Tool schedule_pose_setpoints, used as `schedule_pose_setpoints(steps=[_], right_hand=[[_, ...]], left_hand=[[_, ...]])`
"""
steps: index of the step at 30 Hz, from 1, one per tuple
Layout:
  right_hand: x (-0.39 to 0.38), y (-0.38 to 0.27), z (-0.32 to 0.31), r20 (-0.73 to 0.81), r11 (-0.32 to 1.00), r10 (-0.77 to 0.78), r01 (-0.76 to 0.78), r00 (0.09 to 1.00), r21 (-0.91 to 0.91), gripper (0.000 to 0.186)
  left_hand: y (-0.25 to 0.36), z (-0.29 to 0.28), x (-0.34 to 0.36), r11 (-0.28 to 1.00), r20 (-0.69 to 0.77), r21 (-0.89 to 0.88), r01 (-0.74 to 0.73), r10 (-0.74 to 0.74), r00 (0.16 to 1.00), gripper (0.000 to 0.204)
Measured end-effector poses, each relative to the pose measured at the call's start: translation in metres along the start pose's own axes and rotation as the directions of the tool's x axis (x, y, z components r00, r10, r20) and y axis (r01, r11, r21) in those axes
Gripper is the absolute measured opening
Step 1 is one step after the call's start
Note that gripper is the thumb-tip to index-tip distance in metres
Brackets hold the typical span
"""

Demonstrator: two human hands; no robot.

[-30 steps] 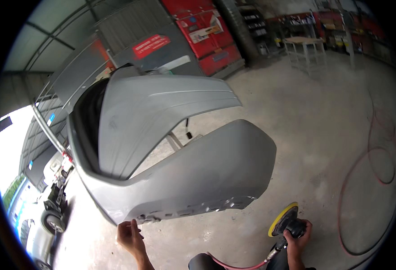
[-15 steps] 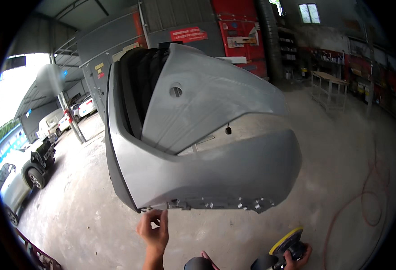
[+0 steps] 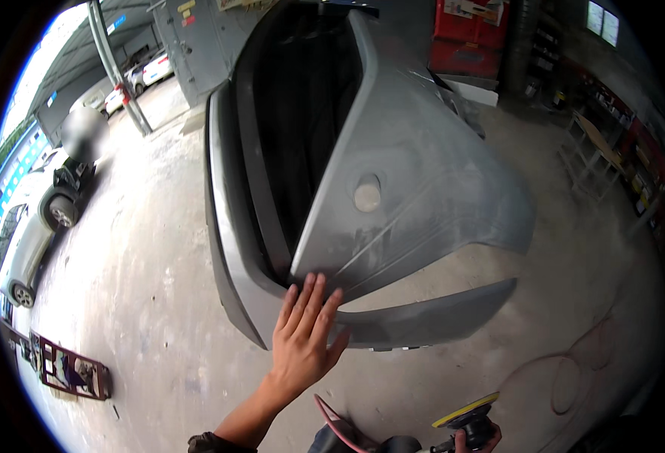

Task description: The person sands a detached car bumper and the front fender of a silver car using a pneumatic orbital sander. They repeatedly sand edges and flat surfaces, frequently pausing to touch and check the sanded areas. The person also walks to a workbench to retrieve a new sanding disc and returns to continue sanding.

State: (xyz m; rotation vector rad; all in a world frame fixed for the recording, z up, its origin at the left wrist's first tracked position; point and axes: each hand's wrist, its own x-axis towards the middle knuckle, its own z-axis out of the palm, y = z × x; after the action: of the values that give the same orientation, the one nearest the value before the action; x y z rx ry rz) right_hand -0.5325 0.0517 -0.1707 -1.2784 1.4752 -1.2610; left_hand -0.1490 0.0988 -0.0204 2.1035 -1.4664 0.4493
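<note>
A large grey car bumper [image 3: 415, 158] with a round hole in its side stands in front of me. My left hand [image 3: 302, 343] is open, its fingers stretched flat over the bumper where its upper and lower parts meet; they appear to rest on the surface. Low at the right, my right hand [image 3: 491, 438] is closed around a disc sander [image 3: 477, 430], whose yellow-edged pad is tilted upward. The sander is held apart from the bumper. Part of the right hand is hidden behind the sander's body.
A red hose [image 3: 566, 364] loops over the concrete floor at the right, and a length of it passes by my legs. A dark red metal frame [image 3: 68, 370] sits at the lower left. Cars [image 3: 34, 234] are parked on the left. A workbench [image 3: 600, 143] stands at the far right.
My left hand has moved from the bumper's lower edge up onto its surface, its bent fingers now straightened. The view has tilted down. My right hand still holds the sander.
</note>
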Motion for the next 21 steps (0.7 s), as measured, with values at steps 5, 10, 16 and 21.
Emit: schedule_pose_setpoints(steps=[5, 10, 16, 21], right_hand=[[0.028, -0.097, -0.012, 0.163, 0.987, -0.105, 0.123, 0.981, -0.108, 0.076], [0.079, -0.156, 0.000, 0.331, 0.995, -0.086, 0.099, 0.940, -0.021, 0.083], [0.176, -0.189, 0.027, 0.577, 0.875, -0.383, 0.484, 0.721, -0.025, 0.082], [0.237, -0.189, 0.033, 0.712, 0.848, -0.302, 0.519, 0.634, -0.103, 0.074]], left_hand=[[0.009, 0.017, 0.058, 0.990, 0.089, -0.017, 0.141, -0.139, 0.986, 0.091], [0.029, 0.055, 0.110, 0.982, 0.088, 0.053, 0.182, -0.186, 0.979, 0.095], [0.061, 0.071, 0.078, 0.844, -0.148, -0.060, 0.533, -0.536, 0.831, 0.099], [0.083, 0.048, 0.072, 0.609, -0.218, -0.139, 0.781, -0.788, 0.576, 0.091]])
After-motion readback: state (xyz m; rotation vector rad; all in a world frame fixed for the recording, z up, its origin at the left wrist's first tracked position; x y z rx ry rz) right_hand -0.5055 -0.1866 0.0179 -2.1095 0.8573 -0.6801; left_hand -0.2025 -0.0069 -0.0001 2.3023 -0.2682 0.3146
